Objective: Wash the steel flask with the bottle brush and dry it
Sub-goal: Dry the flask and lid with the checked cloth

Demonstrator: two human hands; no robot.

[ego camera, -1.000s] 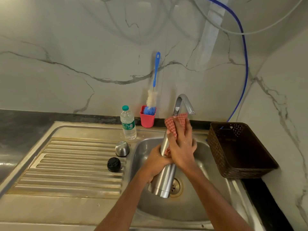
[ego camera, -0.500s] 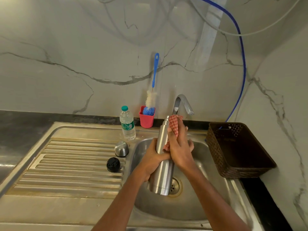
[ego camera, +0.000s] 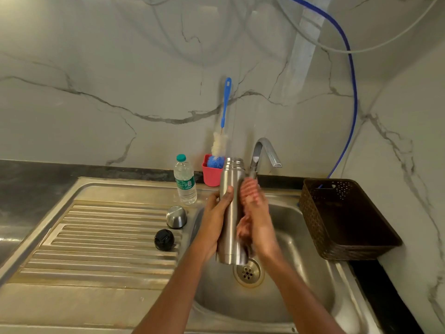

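The open steel flask (ego camera: 231, 213) stands nearly upright above the sink basin (ego camera: 301, 273), its mouth at the top. My left hand (ego camera: 218, 213) grips its body from the left. My right hand (ego camera: 255, 218), blurred by motion, presses a red checked cloth (ego camera: 249, 189) against the flask's right side. The blue-handled bottle brush (ego camera: 222, 131) stands in a pink cup (ego camera: 211, 174) against the wall behind the flask. The steel cup lid (ego camera: 176, 216) and the black stopper (ego camera: 164, 239) lie on the draining board.
A small plastic water bottle (ego camera: 185, 180) stands left of the pink cup. The tap (ego camera: 263, 153) curves over the basin behind the flask. A dark brown basket (ego camera: 346, 218) sits right of the sink. The ribbed draining board (ego camera: 96, 237) stretches to the left.
The flask rose from a tilt to nearly upright and its mouth is uncovered. My right hand slid the cloth from the top down the flask's right side.
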